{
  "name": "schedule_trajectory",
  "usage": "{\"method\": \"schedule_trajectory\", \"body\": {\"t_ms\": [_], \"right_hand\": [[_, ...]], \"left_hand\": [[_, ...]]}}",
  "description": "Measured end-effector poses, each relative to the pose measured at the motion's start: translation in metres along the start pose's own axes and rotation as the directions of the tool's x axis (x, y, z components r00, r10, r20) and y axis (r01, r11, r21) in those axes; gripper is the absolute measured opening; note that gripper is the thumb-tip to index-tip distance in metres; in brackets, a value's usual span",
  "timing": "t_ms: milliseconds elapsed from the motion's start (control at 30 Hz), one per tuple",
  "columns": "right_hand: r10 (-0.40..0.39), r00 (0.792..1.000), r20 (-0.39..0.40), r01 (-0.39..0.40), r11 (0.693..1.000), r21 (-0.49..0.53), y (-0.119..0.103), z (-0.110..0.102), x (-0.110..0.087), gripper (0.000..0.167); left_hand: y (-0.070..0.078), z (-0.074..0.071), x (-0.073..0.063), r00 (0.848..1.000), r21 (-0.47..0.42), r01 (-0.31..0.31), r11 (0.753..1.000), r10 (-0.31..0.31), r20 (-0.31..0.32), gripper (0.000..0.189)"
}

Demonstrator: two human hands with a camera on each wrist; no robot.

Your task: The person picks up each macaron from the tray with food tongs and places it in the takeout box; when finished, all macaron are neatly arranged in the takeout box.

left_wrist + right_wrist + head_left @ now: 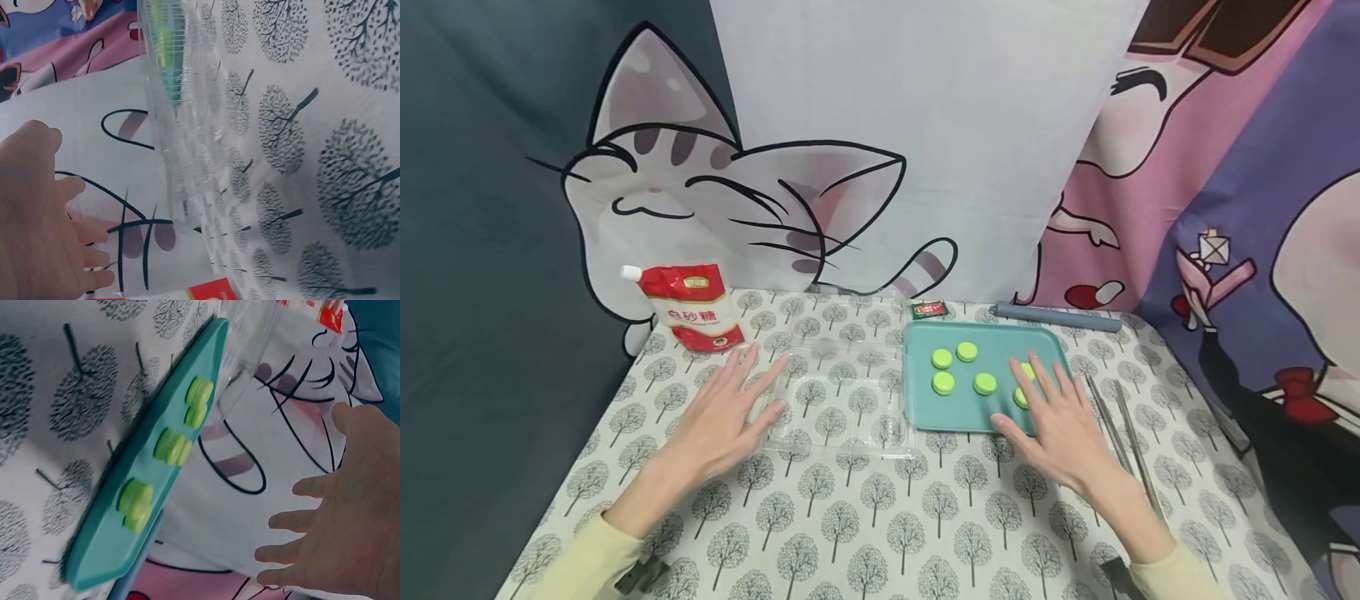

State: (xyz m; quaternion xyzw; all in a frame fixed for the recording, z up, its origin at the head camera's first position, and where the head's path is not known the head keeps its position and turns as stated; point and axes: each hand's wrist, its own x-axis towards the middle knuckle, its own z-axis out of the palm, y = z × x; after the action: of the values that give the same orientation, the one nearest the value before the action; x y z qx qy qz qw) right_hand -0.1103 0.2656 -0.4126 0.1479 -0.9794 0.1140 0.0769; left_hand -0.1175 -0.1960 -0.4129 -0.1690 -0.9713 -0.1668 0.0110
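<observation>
Noted left hand (718, 421) near clear container (850, 398) on desk (865, 542), right hand (1062, 423) above teal tray (958, 414); held apart, fingers spread, gripping nothing. Saw green rounds (985, 383) on tray, likely kept within its rim against rolling off, beside container for short reach.

Curtained nook, cartoon drapes (925, 108), tree-patterned tablecloth (880, 533)

Red-and-white pouch (694, 310) was at back left of the tree-print worktop (865, 533). Small green-red packet (929, 310) lay near the back edge, blue-grey rod (1060, 317) to its right. Cat-print cloth (970, 150) hung behind.
</observation>
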Motion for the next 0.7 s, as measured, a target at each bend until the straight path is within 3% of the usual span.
{"method": "schedule_trajectory", "body": {"t_ms": [400,700], "right_hand": [[0.118,0.993,-0.022,-0.116,0.990,0.076,0.029,-0.003,-0.021,0.085],[0.217,0.975,-0.042,-0.211,0.971,0.116,0.055,-0.006,-0.038,0.084]], "left_hand": [[-0.018,0.012,-0.011,0.993,-0.133,0.098,0.986,-0.105,-0.048,0.073],[-0.024,0.028,-0.007,0.984,-0.275,0.151,0.950,-0.172,-0.055,0.076]]}}
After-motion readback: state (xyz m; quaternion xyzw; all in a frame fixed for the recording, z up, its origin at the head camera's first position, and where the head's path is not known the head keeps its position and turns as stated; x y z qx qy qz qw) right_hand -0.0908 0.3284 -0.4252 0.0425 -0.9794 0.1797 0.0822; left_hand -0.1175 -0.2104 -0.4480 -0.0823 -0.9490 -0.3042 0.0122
